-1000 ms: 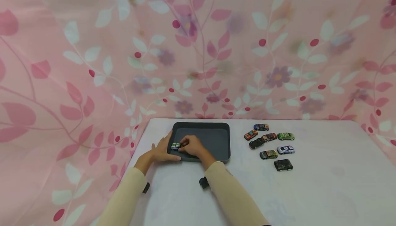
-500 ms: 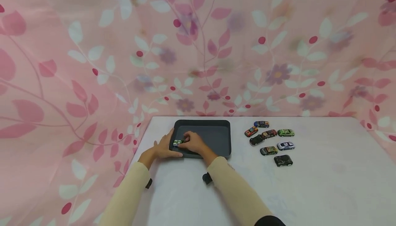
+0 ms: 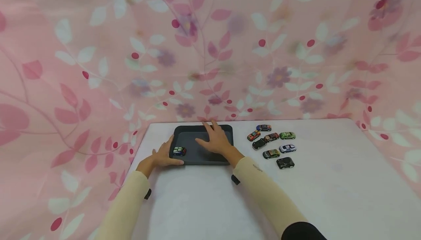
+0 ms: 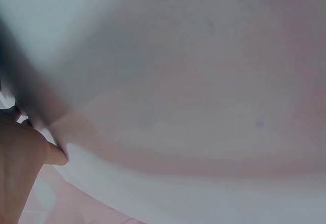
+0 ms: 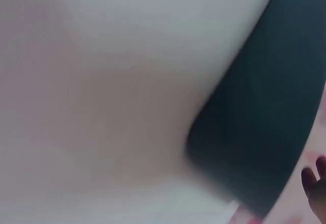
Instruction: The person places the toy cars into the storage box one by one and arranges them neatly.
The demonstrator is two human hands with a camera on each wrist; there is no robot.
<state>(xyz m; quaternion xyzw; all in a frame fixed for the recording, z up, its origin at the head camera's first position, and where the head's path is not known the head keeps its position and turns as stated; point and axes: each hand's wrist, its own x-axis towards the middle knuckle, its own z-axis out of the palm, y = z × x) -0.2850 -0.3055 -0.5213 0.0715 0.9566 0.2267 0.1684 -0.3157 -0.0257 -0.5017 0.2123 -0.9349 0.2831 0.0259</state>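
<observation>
A dark grey tray (image 3: 204, 159) lies toward the back left of the white table. My left hand (image 3: 162, 156) rests against its front left corner, thumb along the front rim and fingers spread up the left side. Inside the tray, near that corner, sits one toy car (image 3: 179, 151) with green, white and blue markings. My right hand (image 3: 217, 139) is over the right part of the tray, fingers spread and holding nothing. In the right wrist view the tray's dark wall (image 5: 254, 117) fills the right side, with fingertips (image 5: 308, 178) at the edge.
Several toy cars stand in a loose group to the right of the tray, among them a green car (image 3: 287, 135), a white one (image 3: 287, 148) and a black one (image 3: 285, 163). A pink floral cloth (image 3: 210, 50) hangs behind the table (image 3: 329, 181).
My right hand has let go of the toy car at the tray's front left and moved right with its fingers spread. The left hand stays at the tray's corner. The head view has shifted slightly.
</observation>
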